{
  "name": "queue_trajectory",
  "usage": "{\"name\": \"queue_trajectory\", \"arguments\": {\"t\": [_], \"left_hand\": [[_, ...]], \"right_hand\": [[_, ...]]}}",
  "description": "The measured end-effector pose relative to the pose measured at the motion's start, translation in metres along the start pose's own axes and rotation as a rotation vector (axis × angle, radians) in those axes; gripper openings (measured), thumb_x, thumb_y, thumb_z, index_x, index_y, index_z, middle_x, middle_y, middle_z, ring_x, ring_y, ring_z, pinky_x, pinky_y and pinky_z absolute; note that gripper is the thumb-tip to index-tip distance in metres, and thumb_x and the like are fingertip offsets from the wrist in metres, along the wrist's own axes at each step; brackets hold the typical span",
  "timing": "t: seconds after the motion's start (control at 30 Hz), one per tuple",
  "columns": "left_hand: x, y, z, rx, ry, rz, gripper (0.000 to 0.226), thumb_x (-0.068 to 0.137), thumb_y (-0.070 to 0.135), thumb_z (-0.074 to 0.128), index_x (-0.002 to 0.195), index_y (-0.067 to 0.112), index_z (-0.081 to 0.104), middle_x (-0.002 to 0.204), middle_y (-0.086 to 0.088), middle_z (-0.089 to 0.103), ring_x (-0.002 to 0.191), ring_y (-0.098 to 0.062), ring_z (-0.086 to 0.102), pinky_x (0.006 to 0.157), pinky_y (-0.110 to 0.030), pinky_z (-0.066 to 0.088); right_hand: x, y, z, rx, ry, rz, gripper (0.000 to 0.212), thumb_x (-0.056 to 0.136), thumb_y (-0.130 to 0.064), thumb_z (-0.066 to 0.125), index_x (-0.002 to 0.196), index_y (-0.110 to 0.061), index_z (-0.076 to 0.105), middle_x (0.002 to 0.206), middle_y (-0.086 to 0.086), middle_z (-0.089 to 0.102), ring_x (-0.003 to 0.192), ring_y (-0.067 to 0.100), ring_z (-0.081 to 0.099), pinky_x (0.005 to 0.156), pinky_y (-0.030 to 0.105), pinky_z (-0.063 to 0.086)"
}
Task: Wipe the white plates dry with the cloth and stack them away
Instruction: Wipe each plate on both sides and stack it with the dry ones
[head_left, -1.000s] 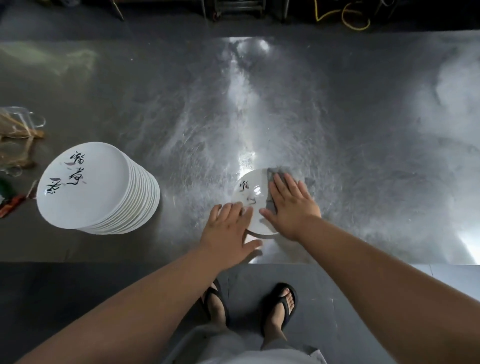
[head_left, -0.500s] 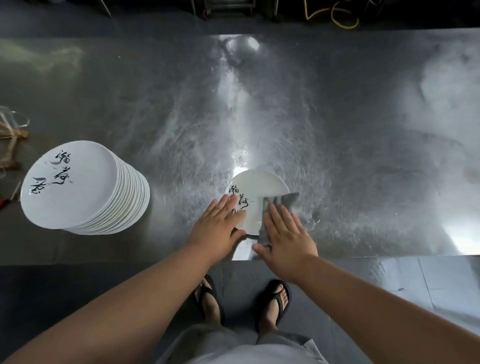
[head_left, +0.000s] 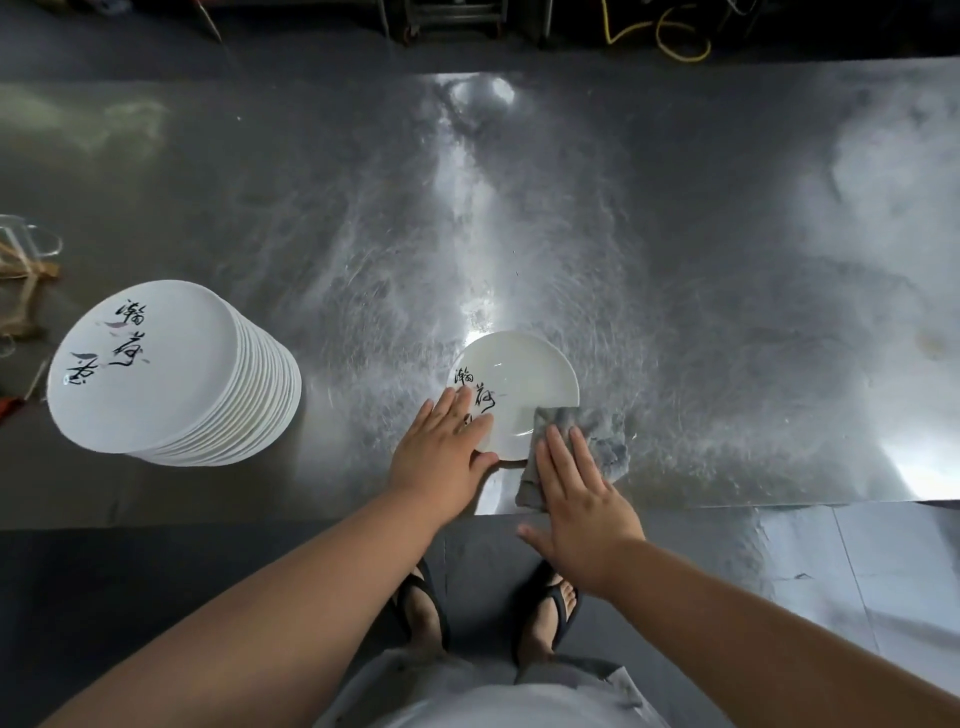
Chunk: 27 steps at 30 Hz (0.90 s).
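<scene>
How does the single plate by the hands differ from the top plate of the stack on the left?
The single plate lies directly on the steel table; the top plate sits on a tall stack. The left hand rests on the single plate and the cloth covers its near edge; the top plate is untouched. Both are white with black brush writing.

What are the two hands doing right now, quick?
Left hand: open, fingers flat on the single white plate.
Right hand: open, pressing flat on the grey cloth.
</scene>
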<state>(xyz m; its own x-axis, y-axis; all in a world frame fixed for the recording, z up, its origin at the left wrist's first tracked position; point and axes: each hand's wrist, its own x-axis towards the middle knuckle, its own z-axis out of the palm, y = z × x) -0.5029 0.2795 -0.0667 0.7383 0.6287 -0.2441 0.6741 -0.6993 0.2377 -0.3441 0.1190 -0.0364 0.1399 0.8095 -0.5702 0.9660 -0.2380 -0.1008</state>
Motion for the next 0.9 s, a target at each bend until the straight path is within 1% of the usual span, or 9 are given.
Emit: {"name": "queue_trajectory", "arguments": {"t": [0.07, 0.2, 0.3, 0.37, 0.47, 0.63, 0.73, 0.83, 0.9], "left_hand": [[0.0, 0.002, -0.001, 0.007, -0.013, -0.011, 0.058, 0.106, 0.055, 0.04, 0.159, 0.032, 0.037, 0.175, -0.004, 0.006, 0.162, -0.023, 0.001, 0.13, -0.038, -0.006], [-0.004, 0.001, -0.008, 0.025, -0.044, 0.004, 0.059, 0.106, 0.055, 0.04, 0.16, 0.032, 0.034, 0.175, -0.005, 0.004, 0.162, -0.024, 0.0, 0.126, -0.036, -0.015], [-0.003, 0.005, -0.017, 0.014, -0.104, -0.026, 0.054, 0.108, 0.055, 0.033, 0.159, 0.036, 0.034, 0.175, -0.003, 0.004, 0.162, -0.023, -0.001, 0.127, -0.042, -0.015], [-0.001, 0.011, -0.025, -0.095, -0.074, -0.07, 0.049, 0.108, 0.052, 0.036, 0.154, 0.036, 0.044, 0.173, 0.001, 0.018, 0.161, -0.023, 0.009, 0.13, -0.049, -0.005], [0.001, 0.016, -0.037, -0.362, 0.193, -0.263, 0.04, 0.103, 0.038, 0.056, 0.141, 0.025, 0.059, 0.149, -0.002, 0.052, 0.138, -0.028, 0.046, 0.119, -0.046, 0.034], [0.03, -0.005, -0.045, -0.767, 0.034, -0.81, 0.044, 0.095, 0.04, 0.054, 0.13, 0.015, 0.061, 0.123, -0.009, 0.07, 0.102, -0.032, 0.07, 0.087, -0.04, 0.059], [0.043, -0.005, -0.058, -1.047, -0.096, -0.935, 0.024, 0.102, 0.036, 0.049, 0.113, 0.02, 0.063, 0.081, -0.007, 0.075, 0.057, -0.02, 0.062, 0.047, -0.023, 0.041], [0.05, -0.005, -0.069, -1.168, -0.222, -0.983, 0.03, 0.108, 0.043, 0.042, 0.112, 0.022, 0.062, 0.073, -0.008, 0.076, 0.048, -0.016, 0.061, 0.046, -0.019, 0.033], [0.053, -0.006, -0.074, -1.214, -0.255, -1.006, 0.043, 0.107, 0.052, 0.038, 0.115, 0.018, 0.063, 0.078, -0.011, 0.079, 0.055, -0.019, 0.066, 0.047, -0.02, 0.038]], "right_hand": [[0.013, 0.016, -0.006, 0.004, 0.065, -0.013, 0.095, 0.089, -0.079, -0.004, 0.158, -0.018, -0.03, 0.166, 0.002, -0.038, 0.15, 0.029, -0.04, 0.127, 0.045, -0.013], [0.056, 0.041, -0.032, 0.179, 0.151, 0.121, 0.084, 0.103, -0.067, 0.025, 0.165, -0.026, -0.015, 0.171, -0.004, -0.028, 0.159, 0.028, -0.02, 0.131, 0.047, 0.003], [0.068, 0.048, -0.047, 0.287, 0.256, 0.248, 0.064, 0.107, -0.047, 0.042, 0.163, -0.023, 0.02, 0.169, 0.01, 0.006, 0.153, 0.035, 0.015, 0.123, 0.045, 0.028], [0.067, 0.053, -0.049, 0.308, 0.3, 0.323, 0.049, 0.107, -0.031, 0.047, 0.153, -0.016, 0.04, 0.153, 0.012, 0.035, 0.137, 0.033, 0.037, 0.111, 0.042, 0.04], [0.061, 0.055, -0.053, 0.479, 0.307, 0.41, 0.032, 0.104, -0.02, 0.041, 0.127, -0.018, 0.063, 0.126, 0.009, 0.056, 0.111, 0.026, 0.051, 0.087, 0.037, 0.047], [0.054, 0.044, -0.083, 0.81, 0.258, 0.501, 0.022, 0.101, -0.016, 0.037, 0.088, -0.012, 0.054, 0.084, 0.006, 0.059, 0.069, 0.018, 0.05, 0.061, 0.036, 0.038], [0.073, 0.049, -0.093, 0.845, 0.192, 0.576, 0.022, 0.1, -0.016, 0.04, 0.108, -0.004, 0.057, 0.101, 0.014, 0.064, 0.082, 0.029, 0.056, 0.074, 0.036, 0.041], [0.089, 0.049, -0.099, 0.855, 0.129, 0.58, 0.028, 0.105, -0.024, 0.042, 0.116, -0.005, 0.059, 0.109, 0.015, 0.061, 0.103, 0.037, 0.061, 0.082, 0.036, 0.044], [0.092, 0.049, -0.1, 0.859, 0.052, 0.546, 0.028, 0.107, -0.026, 0.039, 0.094, -0.011, 0.059, 0.107, 0.014, 0.06, 0.104, 0.035, 0.061, 0.082, 0.033, 0.043]]}}
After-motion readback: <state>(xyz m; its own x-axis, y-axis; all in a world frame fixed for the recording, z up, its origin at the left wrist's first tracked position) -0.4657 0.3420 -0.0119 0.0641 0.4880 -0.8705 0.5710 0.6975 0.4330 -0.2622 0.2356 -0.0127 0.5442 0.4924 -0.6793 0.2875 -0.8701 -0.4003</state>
